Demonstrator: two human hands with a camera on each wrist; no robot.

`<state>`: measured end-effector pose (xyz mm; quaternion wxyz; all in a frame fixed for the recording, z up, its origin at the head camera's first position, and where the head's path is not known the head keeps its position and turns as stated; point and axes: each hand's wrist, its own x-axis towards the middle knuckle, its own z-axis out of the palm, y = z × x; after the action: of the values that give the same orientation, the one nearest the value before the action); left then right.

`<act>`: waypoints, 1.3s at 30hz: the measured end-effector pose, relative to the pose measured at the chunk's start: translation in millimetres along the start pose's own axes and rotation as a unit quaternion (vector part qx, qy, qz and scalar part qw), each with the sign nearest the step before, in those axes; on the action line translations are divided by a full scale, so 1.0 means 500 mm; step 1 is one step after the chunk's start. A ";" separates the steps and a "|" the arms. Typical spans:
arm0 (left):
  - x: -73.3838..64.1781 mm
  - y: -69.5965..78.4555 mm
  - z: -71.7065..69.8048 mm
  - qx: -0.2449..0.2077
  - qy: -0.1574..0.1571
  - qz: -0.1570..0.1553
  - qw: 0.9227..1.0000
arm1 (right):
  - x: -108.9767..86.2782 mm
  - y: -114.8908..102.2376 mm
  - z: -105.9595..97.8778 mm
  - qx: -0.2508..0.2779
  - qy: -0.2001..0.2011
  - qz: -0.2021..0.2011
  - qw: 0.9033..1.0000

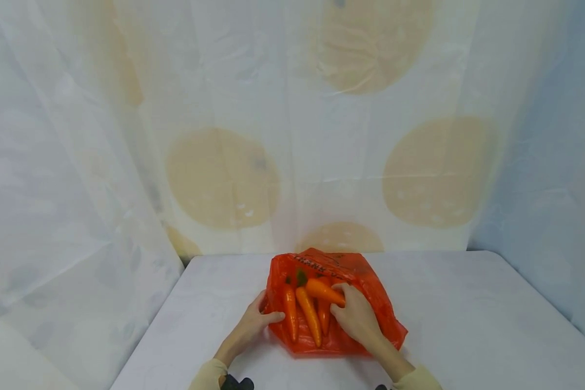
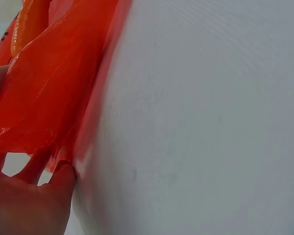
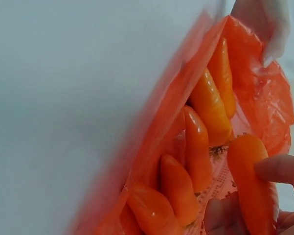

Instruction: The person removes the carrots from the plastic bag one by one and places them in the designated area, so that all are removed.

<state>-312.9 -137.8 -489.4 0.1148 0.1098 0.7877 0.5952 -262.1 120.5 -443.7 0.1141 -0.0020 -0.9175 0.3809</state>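
A red plastic bag (image 1: pixel 356 264) with dark printed letters lies on the table, its mouth toward me. Several glossy orange carrots (image 1: pixel 309 317) lie side by side inside, one with a green top. My left hand (image 1: pixel 254 320) grips the bag's left edge, thumb over the rim and fingers along the outside. Between the thumb and fingers of my right hand (image 1: pixel 358 317) is another carrot (image 1: pixel 323 291), pinched near one end above the others at the bag's mouth. In the right wrist view, more carrots (image 3: pixel 178 188) show near the bag's lower fold.
A white table (image 1: pixel 458 314) spreads out on both sides of the bag. Behind it hangs a pale sheet (image 1: pixel 322 151) with big tan circles, and white sheeting (image 1: pixel 53 216) closes in the left side. Bluish sheeting (image 1: pixel 556 189) stands at the right.
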 end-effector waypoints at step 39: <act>0.007 0.082 -0.011 0.138 0.128 0.191 0.964 | -0.057 0.001 -0.145 0.098 0.044 -0.071 0.992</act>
<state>-316.3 -131.0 -448.4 -0.1186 0.1956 0.8346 0.5011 -219.0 169.1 -400.5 0.1806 0.0580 -0.8678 0.4593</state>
